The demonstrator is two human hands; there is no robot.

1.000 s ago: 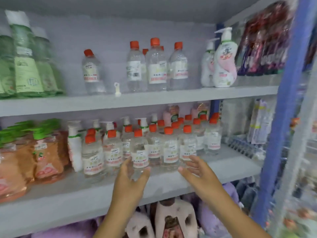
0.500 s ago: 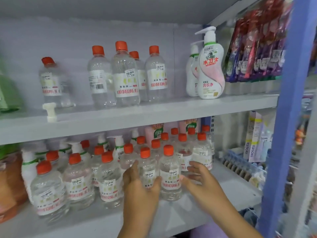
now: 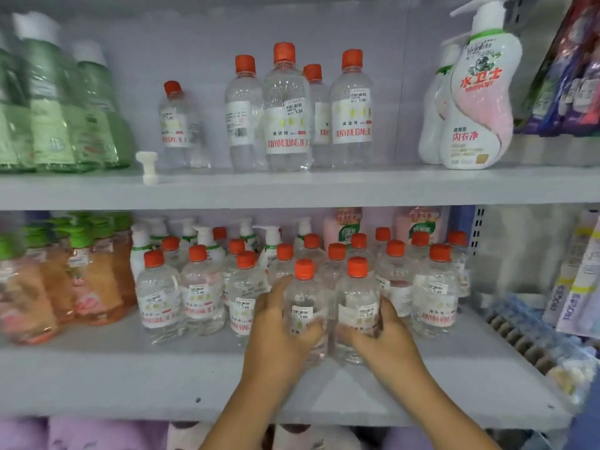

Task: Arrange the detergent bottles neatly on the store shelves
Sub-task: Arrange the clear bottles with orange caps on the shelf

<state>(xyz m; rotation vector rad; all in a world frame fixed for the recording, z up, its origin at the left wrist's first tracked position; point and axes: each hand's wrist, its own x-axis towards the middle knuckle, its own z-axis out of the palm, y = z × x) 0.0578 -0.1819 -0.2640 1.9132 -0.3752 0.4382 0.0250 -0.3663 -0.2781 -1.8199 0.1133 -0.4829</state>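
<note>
Left hand: fingers curled round the left side of a clear orange-capped bottle, thumb across its front below the price sticker — a firm grip. Right hand: fingers wrapped round the right side of the neighbouring clear bottle, thumb at its lower front. The two held bottles stand upright and just beside each other at the front of the middle shelf, ahead of the other stock. Behind and to either side stands a cluster of matching orange-capped bottles, all upright, in loose rows; white pump bottles and pink bottles sit at the back. Far left on the same shelf: orange-liquid bottles with green caps, blurred. Upper shelf: a group of four larger clear bottles near the middle, one smaller clear bottle apart to their left, a loose white pump head near the front edge, green bottles at far left, and white-and-pink pump bottles at right. Packaged goods hang at the right edge — labels unreadable.
</note>
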